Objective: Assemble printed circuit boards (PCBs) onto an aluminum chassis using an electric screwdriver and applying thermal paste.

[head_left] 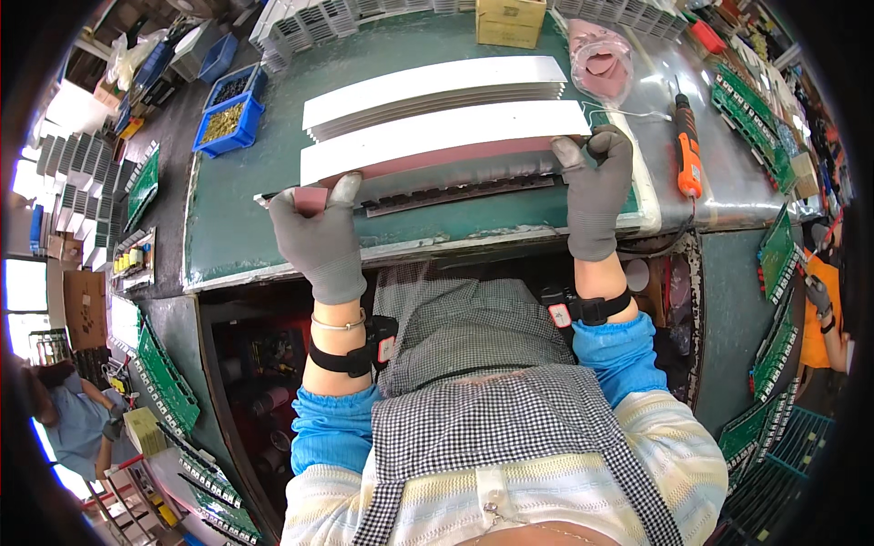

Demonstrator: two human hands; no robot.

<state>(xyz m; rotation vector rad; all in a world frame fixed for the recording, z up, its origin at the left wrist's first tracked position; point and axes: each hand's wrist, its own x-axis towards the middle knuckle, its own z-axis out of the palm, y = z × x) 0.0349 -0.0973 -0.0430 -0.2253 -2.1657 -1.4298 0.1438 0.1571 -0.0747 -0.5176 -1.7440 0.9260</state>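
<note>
My left hand [320,241], in a grey glove, is closed with thumb and fingers on the left end of a long pink strip [310,199]. At the strip's other end, my right hand [601,187], gloved alike, pinches with thumb and forefinger. Between the hands the pink strip runs along the near edge of a long white panel [446,135]. Below it lies a grey metal bar [464,174] with a dark, notched edge. Behind stands a stack of similar long white panels [432,86]. The fingers' undersides are hidden.
Blue bins of small parts [228,123] stand at the left. On the right lie an orange electric screwdriver [687,150] and a bag of pink material [601,64]. A cardboard box [510,23] sits at the back. Green circuit boards [164,373] line both sides; other people work there.
</note>
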